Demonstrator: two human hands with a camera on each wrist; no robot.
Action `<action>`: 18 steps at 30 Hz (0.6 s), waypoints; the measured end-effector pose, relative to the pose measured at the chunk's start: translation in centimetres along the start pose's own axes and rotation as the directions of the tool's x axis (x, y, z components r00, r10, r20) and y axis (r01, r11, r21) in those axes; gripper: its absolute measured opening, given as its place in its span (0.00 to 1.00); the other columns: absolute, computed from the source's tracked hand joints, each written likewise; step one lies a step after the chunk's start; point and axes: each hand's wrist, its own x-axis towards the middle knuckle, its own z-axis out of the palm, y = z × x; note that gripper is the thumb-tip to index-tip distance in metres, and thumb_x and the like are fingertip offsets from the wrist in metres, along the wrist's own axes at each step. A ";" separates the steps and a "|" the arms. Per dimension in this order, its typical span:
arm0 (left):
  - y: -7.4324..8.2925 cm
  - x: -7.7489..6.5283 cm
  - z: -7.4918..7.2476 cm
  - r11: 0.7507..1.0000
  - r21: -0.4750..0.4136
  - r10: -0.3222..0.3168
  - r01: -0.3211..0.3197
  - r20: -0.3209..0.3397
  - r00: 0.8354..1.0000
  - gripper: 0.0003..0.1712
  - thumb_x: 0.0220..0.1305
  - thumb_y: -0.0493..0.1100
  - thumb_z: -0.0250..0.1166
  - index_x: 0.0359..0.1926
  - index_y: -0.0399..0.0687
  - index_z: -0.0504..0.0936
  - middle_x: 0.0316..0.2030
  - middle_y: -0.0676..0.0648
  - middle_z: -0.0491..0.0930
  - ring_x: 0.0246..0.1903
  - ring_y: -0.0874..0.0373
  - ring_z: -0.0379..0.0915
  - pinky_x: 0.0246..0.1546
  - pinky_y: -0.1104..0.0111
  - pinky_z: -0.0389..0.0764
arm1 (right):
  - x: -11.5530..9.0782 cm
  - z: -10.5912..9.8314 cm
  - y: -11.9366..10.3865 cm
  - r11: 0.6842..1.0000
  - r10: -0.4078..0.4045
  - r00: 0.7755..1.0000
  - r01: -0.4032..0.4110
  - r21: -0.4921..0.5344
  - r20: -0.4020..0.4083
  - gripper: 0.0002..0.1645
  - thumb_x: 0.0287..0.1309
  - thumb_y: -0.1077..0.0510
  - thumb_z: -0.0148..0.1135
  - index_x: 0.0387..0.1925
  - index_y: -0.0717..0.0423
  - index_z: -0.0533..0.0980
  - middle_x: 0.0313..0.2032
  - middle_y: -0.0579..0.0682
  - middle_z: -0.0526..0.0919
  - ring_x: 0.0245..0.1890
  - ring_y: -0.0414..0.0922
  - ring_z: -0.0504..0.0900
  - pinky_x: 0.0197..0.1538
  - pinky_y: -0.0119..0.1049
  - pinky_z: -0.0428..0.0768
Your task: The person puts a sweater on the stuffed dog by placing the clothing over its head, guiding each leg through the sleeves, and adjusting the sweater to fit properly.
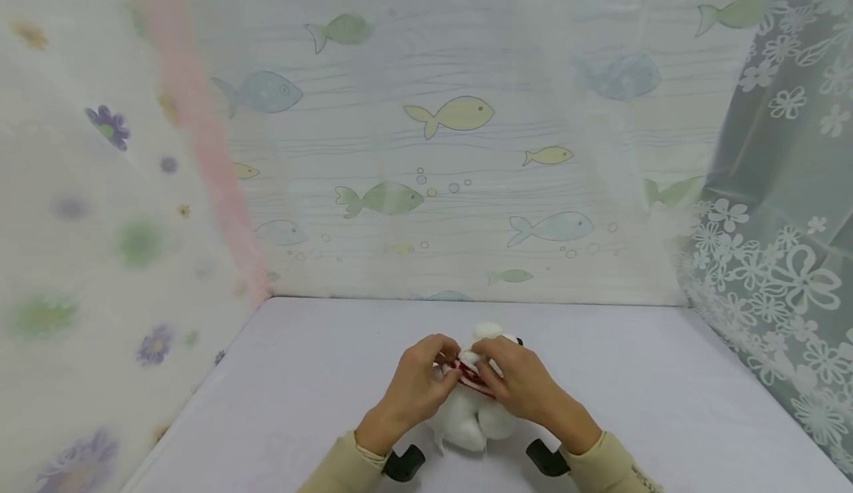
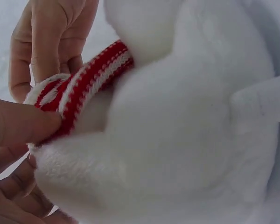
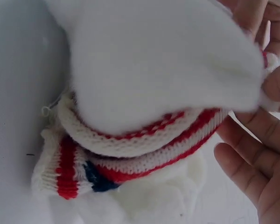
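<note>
A white plush toy (image 1: 460, 423) lies on the table between the hands, its fluffy body (image 2: 186, 121) filling much of the left wrist view. Round it sits a small knitted sweater (image 2: 95, 74) in red and white, with a navy patch and a striped cuff (image 3: 65, 170) visible in the right wrist view. My left hand (image 1: 423, 378) pinches the sweater's edge, thumb on the red knit. From the other side, my right hand (image 1: 516, 374) holds the knit with thumb and fingers curled in; its exact grip is partly hidden by the plush.
A white-covered table (image 1: 320, 374) spreads around the toy. Behind it hangs a fish-print curtain (image 1: 373, 130), with a flower-print curtain (image 1: 87, 197) at left and a lace-patterned curtain (image 1: 786, 256) at right. Black wrist mounts (image 1: 404, 463) sit by both sleeves.
</note>
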 end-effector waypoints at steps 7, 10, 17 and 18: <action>0.0 -0.1 0.1 0.990 0.086 -0.118 0.112 0.072 0.990 0.15 0.50 0.28 0.67 0.39 0.46 0.78 0.29 0.52 0.80 0.28 0.65 0.73 0.28 0.74 0.74 | -0.3 -0.6 0.7 0.936 0.203 0.973 -0.225 0.270 0.108 0.07 0.68 0.64 0.50 0.43 0.50 0.71 0.31 0.42 0.80 0.29 0.36 0.78 0.30 0.32 0.77; 0.0 -0.2 0.2 0.983 0.125 -0.145 0.136 0.072 0.987 0.15 0.50 0.32 0.69 0.39 0.46 0.78 0.30 0.53 0.80 0.29 0.65 0.73 0.29 0.73 0.74 | -0.2 -0.8 0.7 0.892 0.279 0.945 -0.320 0.319 0.168 0.06 0.69 0.60 0.49 0.43 0.46 0.70 0.36 0.41 0.81 0.34 0.38 0.80 0.34 0.35 0.79; 0.2 -0.4 0.8 0.983 0.146 -0.123 0.115 0.048 0.991 0.19 0.49 0.38 0.72 0.42 0.46 0.76 0.28 0.54 0.81 0.27 0.64 0.73 0.28 0.73 0.73 | 0.0 -1.0 -0.3 0.945 0.228 0.957 -0.262 0.194 0.178 0.12 0.60 0.57 0.62 0.45 0.41 0.74 0.40 0.35 0.79 0.37 0.36 0.76 0.40 0.37 0.77; 0.2 -0.4 0.9 0.982 0.154 -0.120 0.112 0.046 0.992 0.18 0.49 0.37 0.72 0.42 0.46 0.76 0.28 0.53 0.81 0.27 0.64 0.73 0.28 0.73 0.73 | 0.0 -1.0 -0.4 0.955 0.214 0.962 -0.242 0.168 0.169 0.13 0.59 0.57 0.63 0.46 0.43 0.74 0.41 0.35 0.79 0.37 0.36 0.75 0.40 0.37 0.77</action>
